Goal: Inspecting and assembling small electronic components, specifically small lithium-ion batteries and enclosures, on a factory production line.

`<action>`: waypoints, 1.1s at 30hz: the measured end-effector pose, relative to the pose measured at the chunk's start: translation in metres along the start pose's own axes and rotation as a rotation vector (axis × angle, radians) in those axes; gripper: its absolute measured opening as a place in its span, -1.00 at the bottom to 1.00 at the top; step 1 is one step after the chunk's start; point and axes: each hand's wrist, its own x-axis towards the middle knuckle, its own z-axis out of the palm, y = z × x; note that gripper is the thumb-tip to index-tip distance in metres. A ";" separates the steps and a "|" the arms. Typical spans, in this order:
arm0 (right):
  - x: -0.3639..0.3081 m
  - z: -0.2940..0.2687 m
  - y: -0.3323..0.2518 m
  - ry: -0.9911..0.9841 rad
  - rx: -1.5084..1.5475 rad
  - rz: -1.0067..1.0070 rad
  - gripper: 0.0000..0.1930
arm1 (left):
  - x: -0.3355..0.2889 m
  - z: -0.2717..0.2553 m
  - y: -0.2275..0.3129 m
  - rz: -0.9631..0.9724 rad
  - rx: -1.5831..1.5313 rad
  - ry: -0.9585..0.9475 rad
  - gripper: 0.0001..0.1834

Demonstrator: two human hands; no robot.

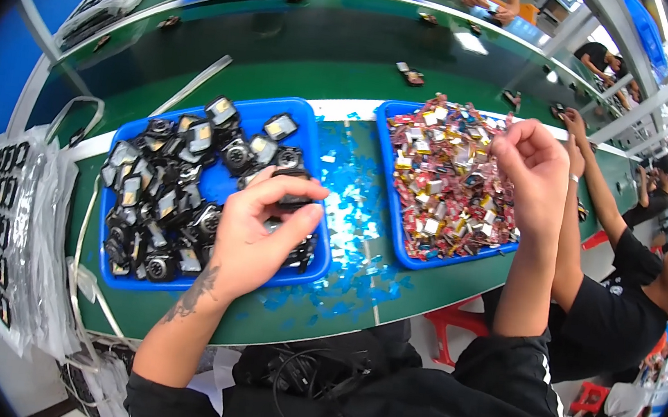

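Note:
My left hand (pixel 258 237) hangs over the right side of a blue tray (pixel 259 289) heaped with black watch-like devices (pixel 165 204), some showing silver-grey inner parts. Its thumb and forefinger curve with a gap between them; black devices show behind and below, and none is plainly gripped. My right hand (pixel 535 165) is raised at the right edge of a second blue tray (pixel 419 261). This one is piled with small silver, yellow and reddish parts that look like little battery cells (pixel 444 184). The right thumb and forefinger are pinched together; whatever they hold cannot be made out.
Scraps of blue film (pixel 347 235) litter the green table between the trays. Beyond runs a green belt (pixel 286 51) with a few small devices. Plastic-wrapped trays (pixel 10 229) stand at left. A co-worker (pixel 620 299) sits close on the right, one arm reaching toward the belt.

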 end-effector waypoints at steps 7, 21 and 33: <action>-0.035 0.073 0.006 -0.388 0.178 0.170 -0.85 | -0.002 0.010 0.017 0.129 0.210 -0.149 -0.62; -0.052 0.119 0.013 -0.155 -0.511 -0.598 -0.73 | -0.004 0.004 0.007 -0.120 0.062 -0.097 -0.89; -0.061 0.100 0.018 -0.296 -0.115 -0.014 -0.75 | -0.001 0.005 0.001 -0.243 -0.236 -0.158 -0.87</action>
